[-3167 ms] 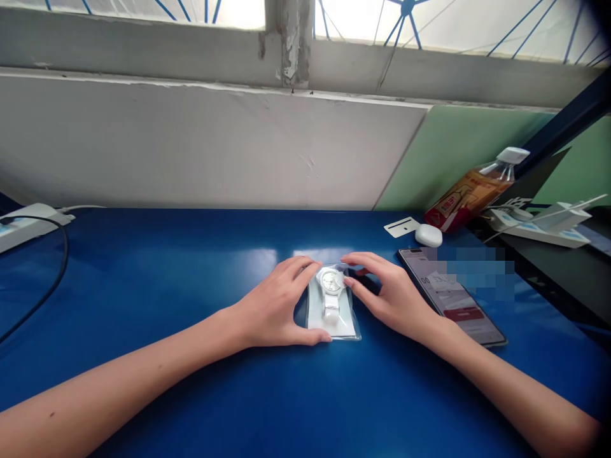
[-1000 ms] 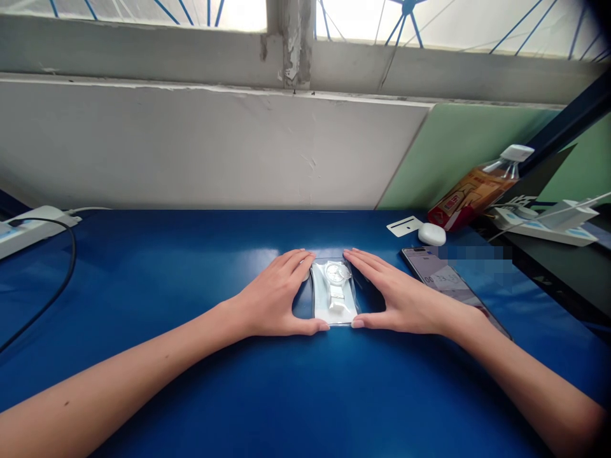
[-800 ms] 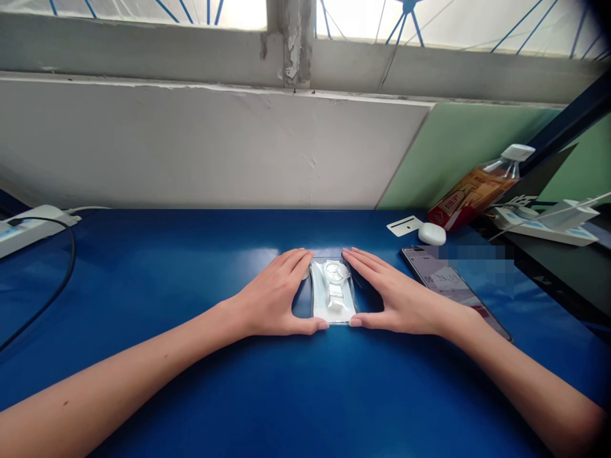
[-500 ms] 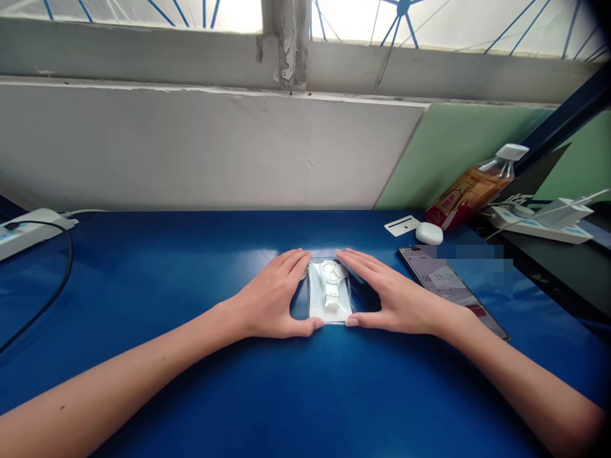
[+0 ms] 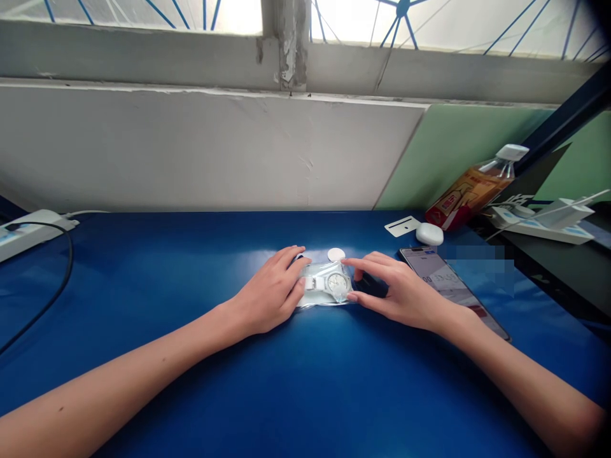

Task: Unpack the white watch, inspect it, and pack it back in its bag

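Hands grip a bagged watch (image 5: 334,282) on the counter (image 5: 191,273): left hand (image 5: 270,294) pinching one end, right hand (image 5: 398,292) the other.

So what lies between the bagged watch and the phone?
In the head view, only the right hand lies between the bagged watch and the phone, its fingertips touching the bag.

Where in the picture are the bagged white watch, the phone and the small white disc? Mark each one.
bagged white watch (image 5: 337,282), head view, on the round dial.
phone (image 5: 443,280), head view, on the lit screen.
small white disc (image 5: 336,254), head view, on its flat top.
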